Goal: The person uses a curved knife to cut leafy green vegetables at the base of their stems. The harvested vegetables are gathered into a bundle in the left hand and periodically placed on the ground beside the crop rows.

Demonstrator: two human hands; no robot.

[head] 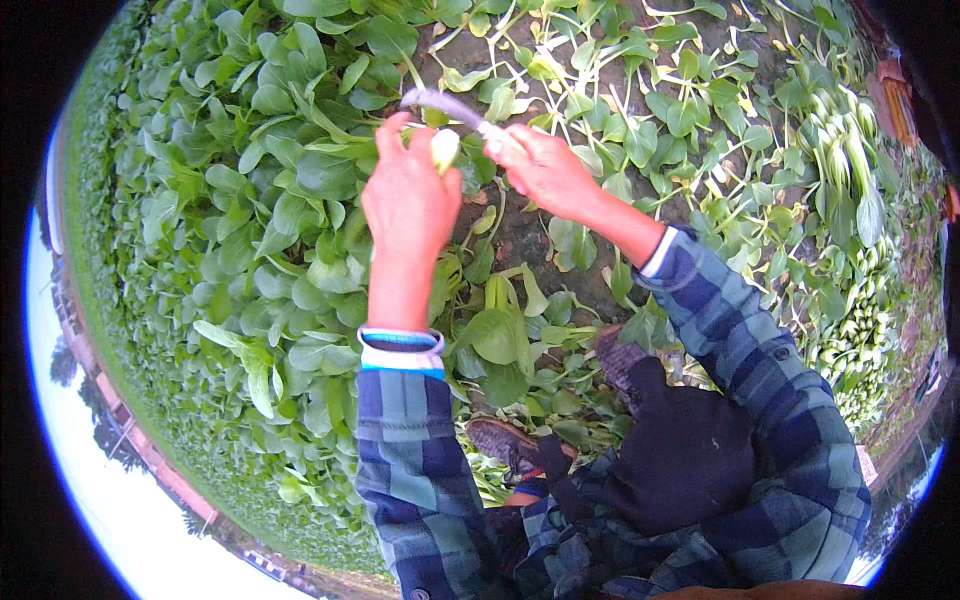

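My left hand (411, 187) grips a pak choi plant, and its pale stem base (445, 148) sticks out between thumb and forefinger. Most of that plant is hidden under the hand. My right hand (551, 169) is closed around the light handle of a small sickle. Its curved blade (442, 103) reaches left, just above the pale base and past the fingers of my left hand; whether it touches the plant I cannot tell. Under the wrists lies a broad-leaved pak choi head (496, 334) on the soil.
Dense standing pak choi (255, 195) fills the left side. Loose cut leaves (600, 127) litter the soil at upper right. Several harvested heads lie in a pile (855, 337) at far right. My shoes (499, 442) rest among leaves below my hands.
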